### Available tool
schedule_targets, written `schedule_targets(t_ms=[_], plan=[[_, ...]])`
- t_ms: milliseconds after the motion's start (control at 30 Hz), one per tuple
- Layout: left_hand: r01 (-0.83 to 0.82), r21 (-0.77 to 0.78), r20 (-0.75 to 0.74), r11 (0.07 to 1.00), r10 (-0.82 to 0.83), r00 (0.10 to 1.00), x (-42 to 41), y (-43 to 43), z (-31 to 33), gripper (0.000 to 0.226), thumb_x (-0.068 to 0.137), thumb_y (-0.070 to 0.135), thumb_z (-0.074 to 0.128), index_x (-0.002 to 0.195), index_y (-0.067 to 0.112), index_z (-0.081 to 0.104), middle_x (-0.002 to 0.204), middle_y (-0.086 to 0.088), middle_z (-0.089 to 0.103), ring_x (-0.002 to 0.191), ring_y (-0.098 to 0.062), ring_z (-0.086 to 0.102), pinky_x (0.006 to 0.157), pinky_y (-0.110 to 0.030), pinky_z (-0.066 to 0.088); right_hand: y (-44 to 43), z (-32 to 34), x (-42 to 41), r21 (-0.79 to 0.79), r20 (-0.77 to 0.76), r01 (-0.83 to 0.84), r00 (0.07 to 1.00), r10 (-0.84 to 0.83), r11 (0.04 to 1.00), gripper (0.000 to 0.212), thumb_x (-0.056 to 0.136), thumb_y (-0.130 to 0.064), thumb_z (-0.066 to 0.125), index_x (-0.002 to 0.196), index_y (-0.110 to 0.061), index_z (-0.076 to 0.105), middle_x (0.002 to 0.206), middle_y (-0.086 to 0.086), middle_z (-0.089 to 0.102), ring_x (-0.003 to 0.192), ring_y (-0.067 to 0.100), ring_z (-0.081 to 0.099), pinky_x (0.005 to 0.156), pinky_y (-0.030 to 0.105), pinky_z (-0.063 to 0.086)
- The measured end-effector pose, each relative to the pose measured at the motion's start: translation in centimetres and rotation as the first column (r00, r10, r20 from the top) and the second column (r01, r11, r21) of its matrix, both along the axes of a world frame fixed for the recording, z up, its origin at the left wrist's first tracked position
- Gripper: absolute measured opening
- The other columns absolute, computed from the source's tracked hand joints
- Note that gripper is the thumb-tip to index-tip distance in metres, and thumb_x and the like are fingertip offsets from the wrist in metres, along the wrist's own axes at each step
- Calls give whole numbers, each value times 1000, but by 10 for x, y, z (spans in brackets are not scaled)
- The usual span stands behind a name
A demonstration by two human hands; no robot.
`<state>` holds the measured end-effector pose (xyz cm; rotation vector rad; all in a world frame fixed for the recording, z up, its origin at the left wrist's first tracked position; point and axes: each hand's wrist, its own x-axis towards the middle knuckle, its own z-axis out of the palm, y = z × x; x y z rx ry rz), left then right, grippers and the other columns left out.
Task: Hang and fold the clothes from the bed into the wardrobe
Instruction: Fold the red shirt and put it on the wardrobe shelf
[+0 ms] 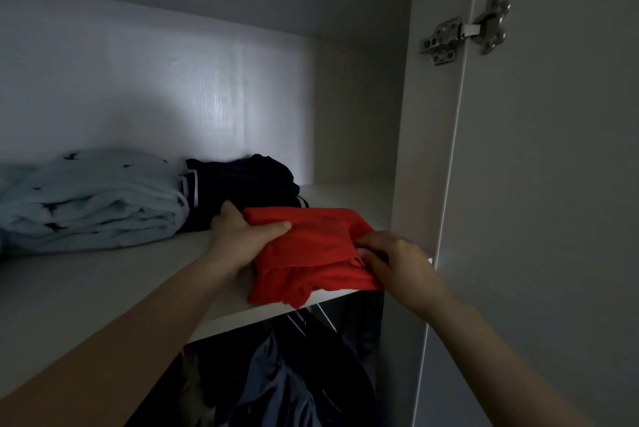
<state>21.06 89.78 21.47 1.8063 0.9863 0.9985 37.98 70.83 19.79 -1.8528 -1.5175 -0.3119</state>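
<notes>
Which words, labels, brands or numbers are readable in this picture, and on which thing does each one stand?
No text is readable anywhere.
Metal hinge: any stamped marks are too small to read.
Light blue garment: only small dark shapes, not letters.
Red garment: no label or print shows.

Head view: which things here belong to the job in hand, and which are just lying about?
In the job: red garment, gripped by the left hand and right hand; wardrobe shelf under it.
Lying about: light blue folded cloth; navy folded garment; dark clothes hanging below the shelf; door hinge.
</notes>
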Motion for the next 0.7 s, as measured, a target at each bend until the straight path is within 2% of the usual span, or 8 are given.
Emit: schedule_targets(t_ms=[67, 133, 233, 300, 400, 567, 633, 700], plan=[[-6, 375, -146, 927, 66, 987, -3, 3, 10, 98, 59, 52, 84, 140, 20, 38, 138, -9, 41, 127, -27, 42, 106, -44, 39, 0, 0, 4, -11, -10, -24, 1000, 24, 1000, 20, 93, -21, 60, 110, -17, 71, 108, -7, 67, 101, 5, 57, 85, -3, 29], [200, 539, -254, 818, -69, 965, 1, 5, 24, 83, 62, 57, 79, 133, 25, 51, 134, -2, 47, 125, -19, 43, 107, -38, 38, -1, 2, 8, -37, -43, -44, 998, 42, 998, 23, 94, -25, 60, 113, -20, 70, 110, -11, 64, 105, 3, 56, 89, 1, 32], [521, 330, -525, 787, -305, 794, 10, 4, 38, 73, 60, 70, 65, 123, 32, 60, 119, 14, 58, 109, -3, 55, 95, -20, 44, -4, 6, 9, -69, -24, -6, 1000, 4, 998, 28, 94, -32, 57, 117, -21, 68, 117, -8, 64, 112, 6, 55, 97, 13, 37], [572, 224, -623, 789, -335, 707, 16, 4, 35, 64, 66, 67, 66, 120, 32, 63, 109, 20, 62, 95, 4, 58, 84, -10, 44, -11, 6, 3, 15, -1, 79, 997, -79, 997, 37, 92, -45, 55, 119, -23, 67, 118, -8, 63, 114, 8, 53, 99, 23, 40], [534, 203, -546, 821, -357, 758, 19, 6, 23, 59, 62, 67, 65, 105, 27, 72, 96, 8, 72, 89, -7, 67, 84, -19, 51, -21, 0, -23, 217, 22, 92, 995, -99, 972, 46, 84, -62, 54, 115, -31, 66, 110, -15, 61, 105, -1, 52, 91, 15, 42], [417, 267, -607, 868, -185, 773, 16, -7, 20, 68, 64, 80, 57, 89, 19, 74, 83, -4, 73, 79, -17, 68, 83, -37, 53, -15, -1, -39, 183, -53, 34, 998, -24, 983, 47, 85, -62, 53, 108, -24, 69, 101, -17, 67, 93, -4, 58, 79, 0, 38], [360, 307, -596, 881, -117, 795, 14, -10, 18, 56, 73, 75, 56, 83, 22, 73, 81, 0, 72, 77, -14, 66, 76, -29, 52, -8, 4, -31, 76, -91, 89, 992, -82, 993, 52, 86, -65, 48, 97, -18, 68, 87, -10, 70, 81, 4, 62, 71, 10, 44], [349, 225, -456, 909, -219, 863, 7, -12, 18, 43, 80, 63, 60, 79, 22, 73, 80, 2, 72, 76, -11, 66, 69, -21, 49, -1, 11, -18, -87, -58, 198, 977, -204, 976, 46, 90, -57, 50, 99, -15, 66, 91, 2, 70, 85, 16, 64, 76, 27, 47]])
